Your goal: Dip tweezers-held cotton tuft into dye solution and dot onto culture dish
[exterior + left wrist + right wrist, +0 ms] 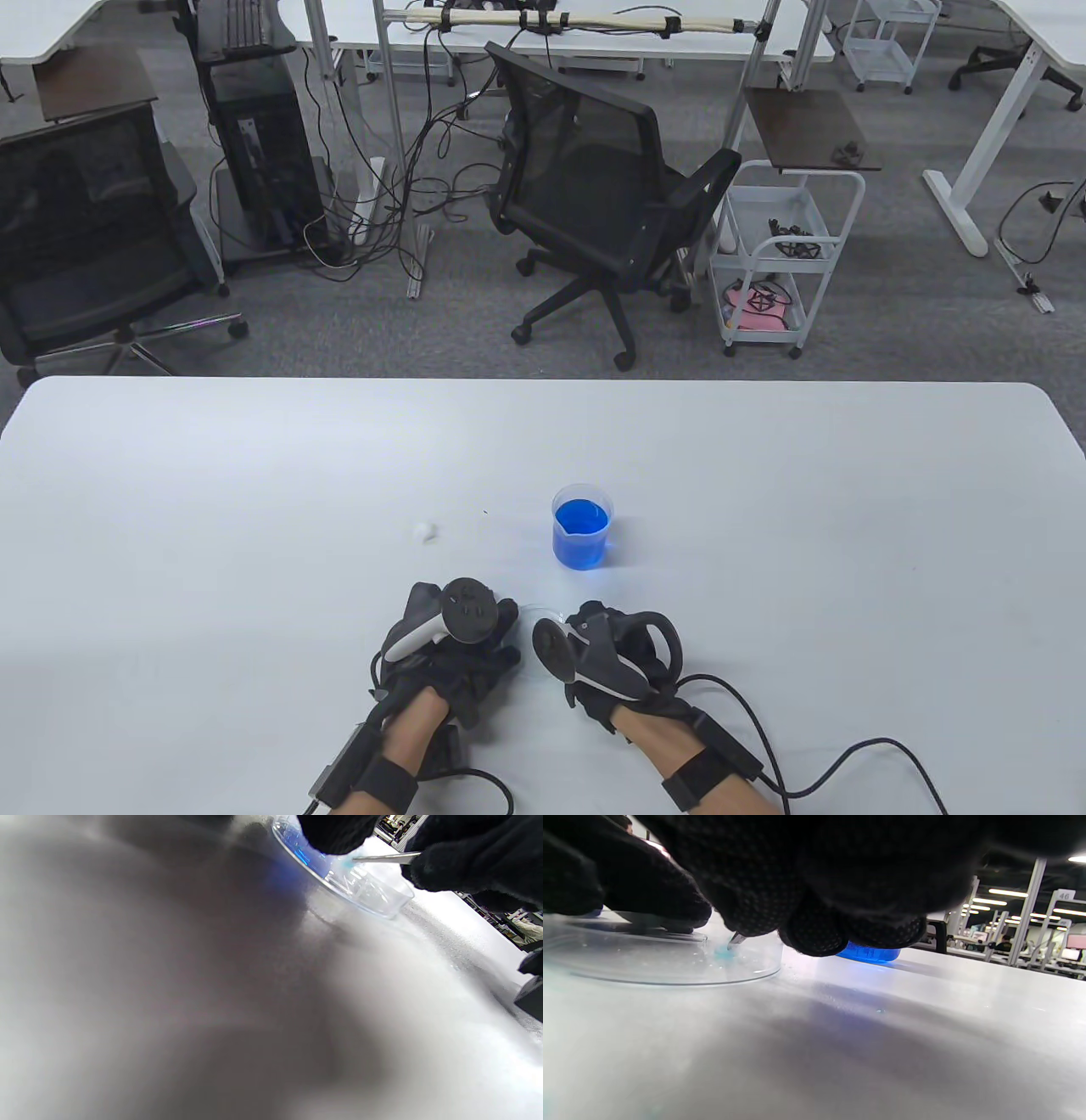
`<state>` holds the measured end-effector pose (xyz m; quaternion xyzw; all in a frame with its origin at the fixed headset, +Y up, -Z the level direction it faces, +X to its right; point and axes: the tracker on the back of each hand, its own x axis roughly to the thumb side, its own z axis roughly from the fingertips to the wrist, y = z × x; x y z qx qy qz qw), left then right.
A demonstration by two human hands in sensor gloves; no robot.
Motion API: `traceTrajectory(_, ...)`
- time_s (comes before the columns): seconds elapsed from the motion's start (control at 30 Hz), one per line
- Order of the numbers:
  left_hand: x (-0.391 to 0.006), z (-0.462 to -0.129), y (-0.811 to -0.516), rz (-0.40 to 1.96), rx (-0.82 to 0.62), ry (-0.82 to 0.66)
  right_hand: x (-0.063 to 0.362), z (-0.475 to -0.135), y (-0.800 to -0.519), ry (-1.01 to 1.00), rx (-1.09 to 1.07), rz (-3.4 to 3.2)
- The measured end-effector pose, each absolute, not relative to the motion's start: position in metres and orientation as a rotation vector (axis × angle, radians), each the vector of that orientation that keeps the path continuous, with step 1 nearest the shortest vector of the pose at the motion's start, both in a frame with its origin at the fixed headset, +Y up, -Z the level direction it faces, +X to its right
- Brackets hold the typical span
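Observation:
A clear culture dish (pixel 536 613) lies on the white table between my hands. It also shows in the left wrist view (pixel 365 889) and the right wrist view (pixel 661 961). My left hand (pixel 501 632) holds the dish at its rim with its fingers (pixel 653 899). My right hand (pixel 581 624) pinches metal tweezers (pixel 388 857). Their tips (pixel 736 940) hold a blue-stained cotton tuft (pixel 724 952) down on the dish floor. The beaker of blue dye (pixel 582 526) stands just beyond the hands.
A loose white cotton tuft (pixel 424 531) lies on the table left of the beaker. Glove cables (pixel 848 755) trail off to the right of my right wrist. The table's far edge (pixel 543 379) faces office chairs and carts.

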<state>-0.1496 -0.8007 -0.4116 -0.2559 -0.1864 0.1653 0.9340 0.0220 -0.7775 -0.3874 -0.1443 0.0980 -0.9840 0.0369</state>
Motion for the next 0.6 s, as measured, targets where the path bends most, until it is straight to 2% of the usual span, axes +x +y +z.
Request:
traceTrajectory(0.1, -0.150, -0.412, -0.801, 0.338, -0.523, -0.381, 0.022, -0.387, -0.776, 0.302, -0.444, -3.023)
traceTrajectory(0.33, -0.149, -0.412, -0.800, 0.336, -0.527, -0.378, 0.035, -0.378, -0.754, 0.410, -0.417, -3.081)
traceTrajectory(0.6, -0.149, -0.412, -0.800, 0.330, -0.525, -0.374, 0.030, -0.380, -0.771, 0.311, -0.445, -3.035)
